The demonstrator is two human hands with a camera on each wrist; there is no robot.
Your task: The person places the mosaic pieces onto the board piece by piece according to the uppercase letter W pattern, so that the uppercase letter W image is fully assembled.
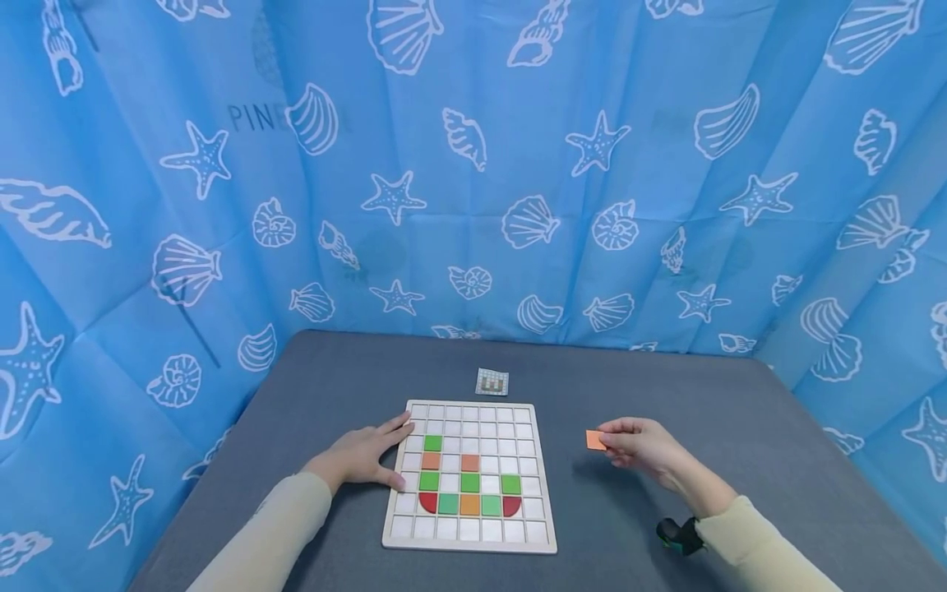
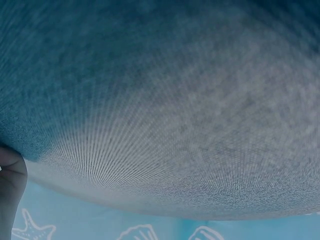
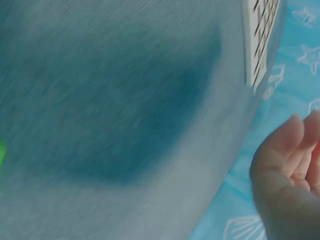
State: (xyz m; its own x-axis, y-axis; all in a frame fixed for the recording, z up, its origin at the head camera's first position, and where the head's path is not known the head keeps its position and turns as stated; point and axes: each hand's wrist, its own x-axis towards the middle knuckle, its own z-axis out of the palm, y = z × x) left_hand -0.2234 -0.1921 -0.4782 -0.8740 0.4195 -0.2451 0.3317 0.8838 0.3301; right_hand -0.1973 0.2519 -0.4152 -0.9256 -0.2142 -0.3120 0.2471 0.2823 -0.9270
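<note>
A white grid board (image 1: 473, 546) lies on the table with several tiles in its lower half: green tiles (image 1: 469, 483), orange tiles (image 1: 469, 504) and two red ones with a rounded corner (image 1: 512, 506). With fingers spread, my left hand (image 1: 362, 455) rests at the board's left edge. Right of the board, my right hand (image 1: 642, 444) pinches a square orange tile (image 1: 594, 440) between thumb and fingers above the table. The right wrist view shows the curled fingers of that hand (image 3: 285, 175), but not the tile. Only part of the left hand (image 2: 11, 185) enters the left wrist view.
A small card (image 1: 491, 382) printed with a grid pattern lies just behind the board. Grey cloth covers the table (image 1: 355, 370). A blue curtain (image 1: 473, 189) with white shells and starfish hangs behind it. A dark device (image 1: 679, 536) with some green sits under my right wrist.
</note>
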